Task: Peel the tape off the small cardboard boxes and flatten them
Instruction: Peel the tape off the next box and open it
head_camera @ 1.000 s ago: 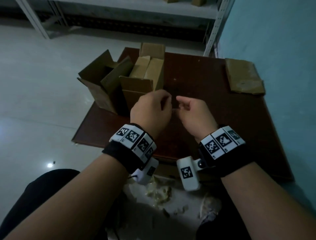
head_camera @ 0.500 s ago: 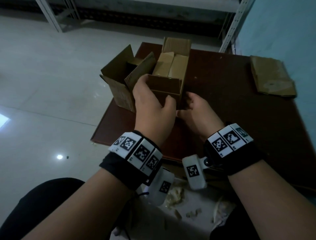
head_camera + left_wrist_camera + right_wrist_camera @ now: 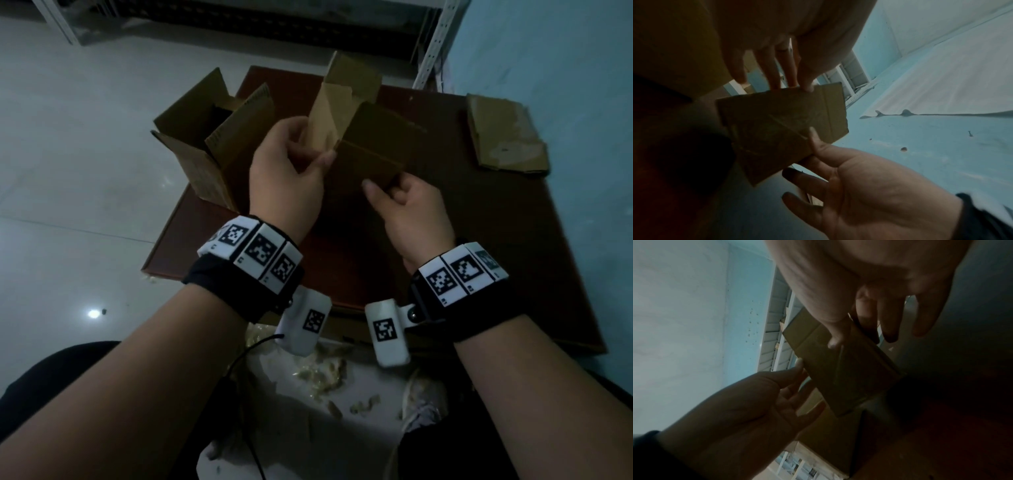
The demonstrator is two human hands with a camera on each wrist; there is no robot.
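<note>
The small cardboard box [image 3: 363, 137] is now lifted clear of the dark wooden table [image 3: 513, 240] and held in the air between both hands, whereas half a second ago it stood on the tabletop against the neighbouring carton. Its top flaps stand open and its body is tilted toward the right. The left hand [image 3: 284, 171] grasps the box at its left side, thumb on the near face and fingers curled round behind a flap; earlier this hand lay over the box's front edge. The right hand [image 3: 407, 209] pinches the lower near corner between thumb and forefinger, the other fingers loosely spread beneath, as the left wrist view shows [image 3: 869, 186]. Just left of the held box, a second open cardboard box [image 3: 205, 144] sits at the table's left edge, now apart from the first one. A flattened piece of cardboard [image 3: 507, 137] lies at the table's far right by the blue wall [image 3: 565, 68]. Crumpled tape scraps [image 3: 322, 373] lie on the floor below the wrists.
</note>
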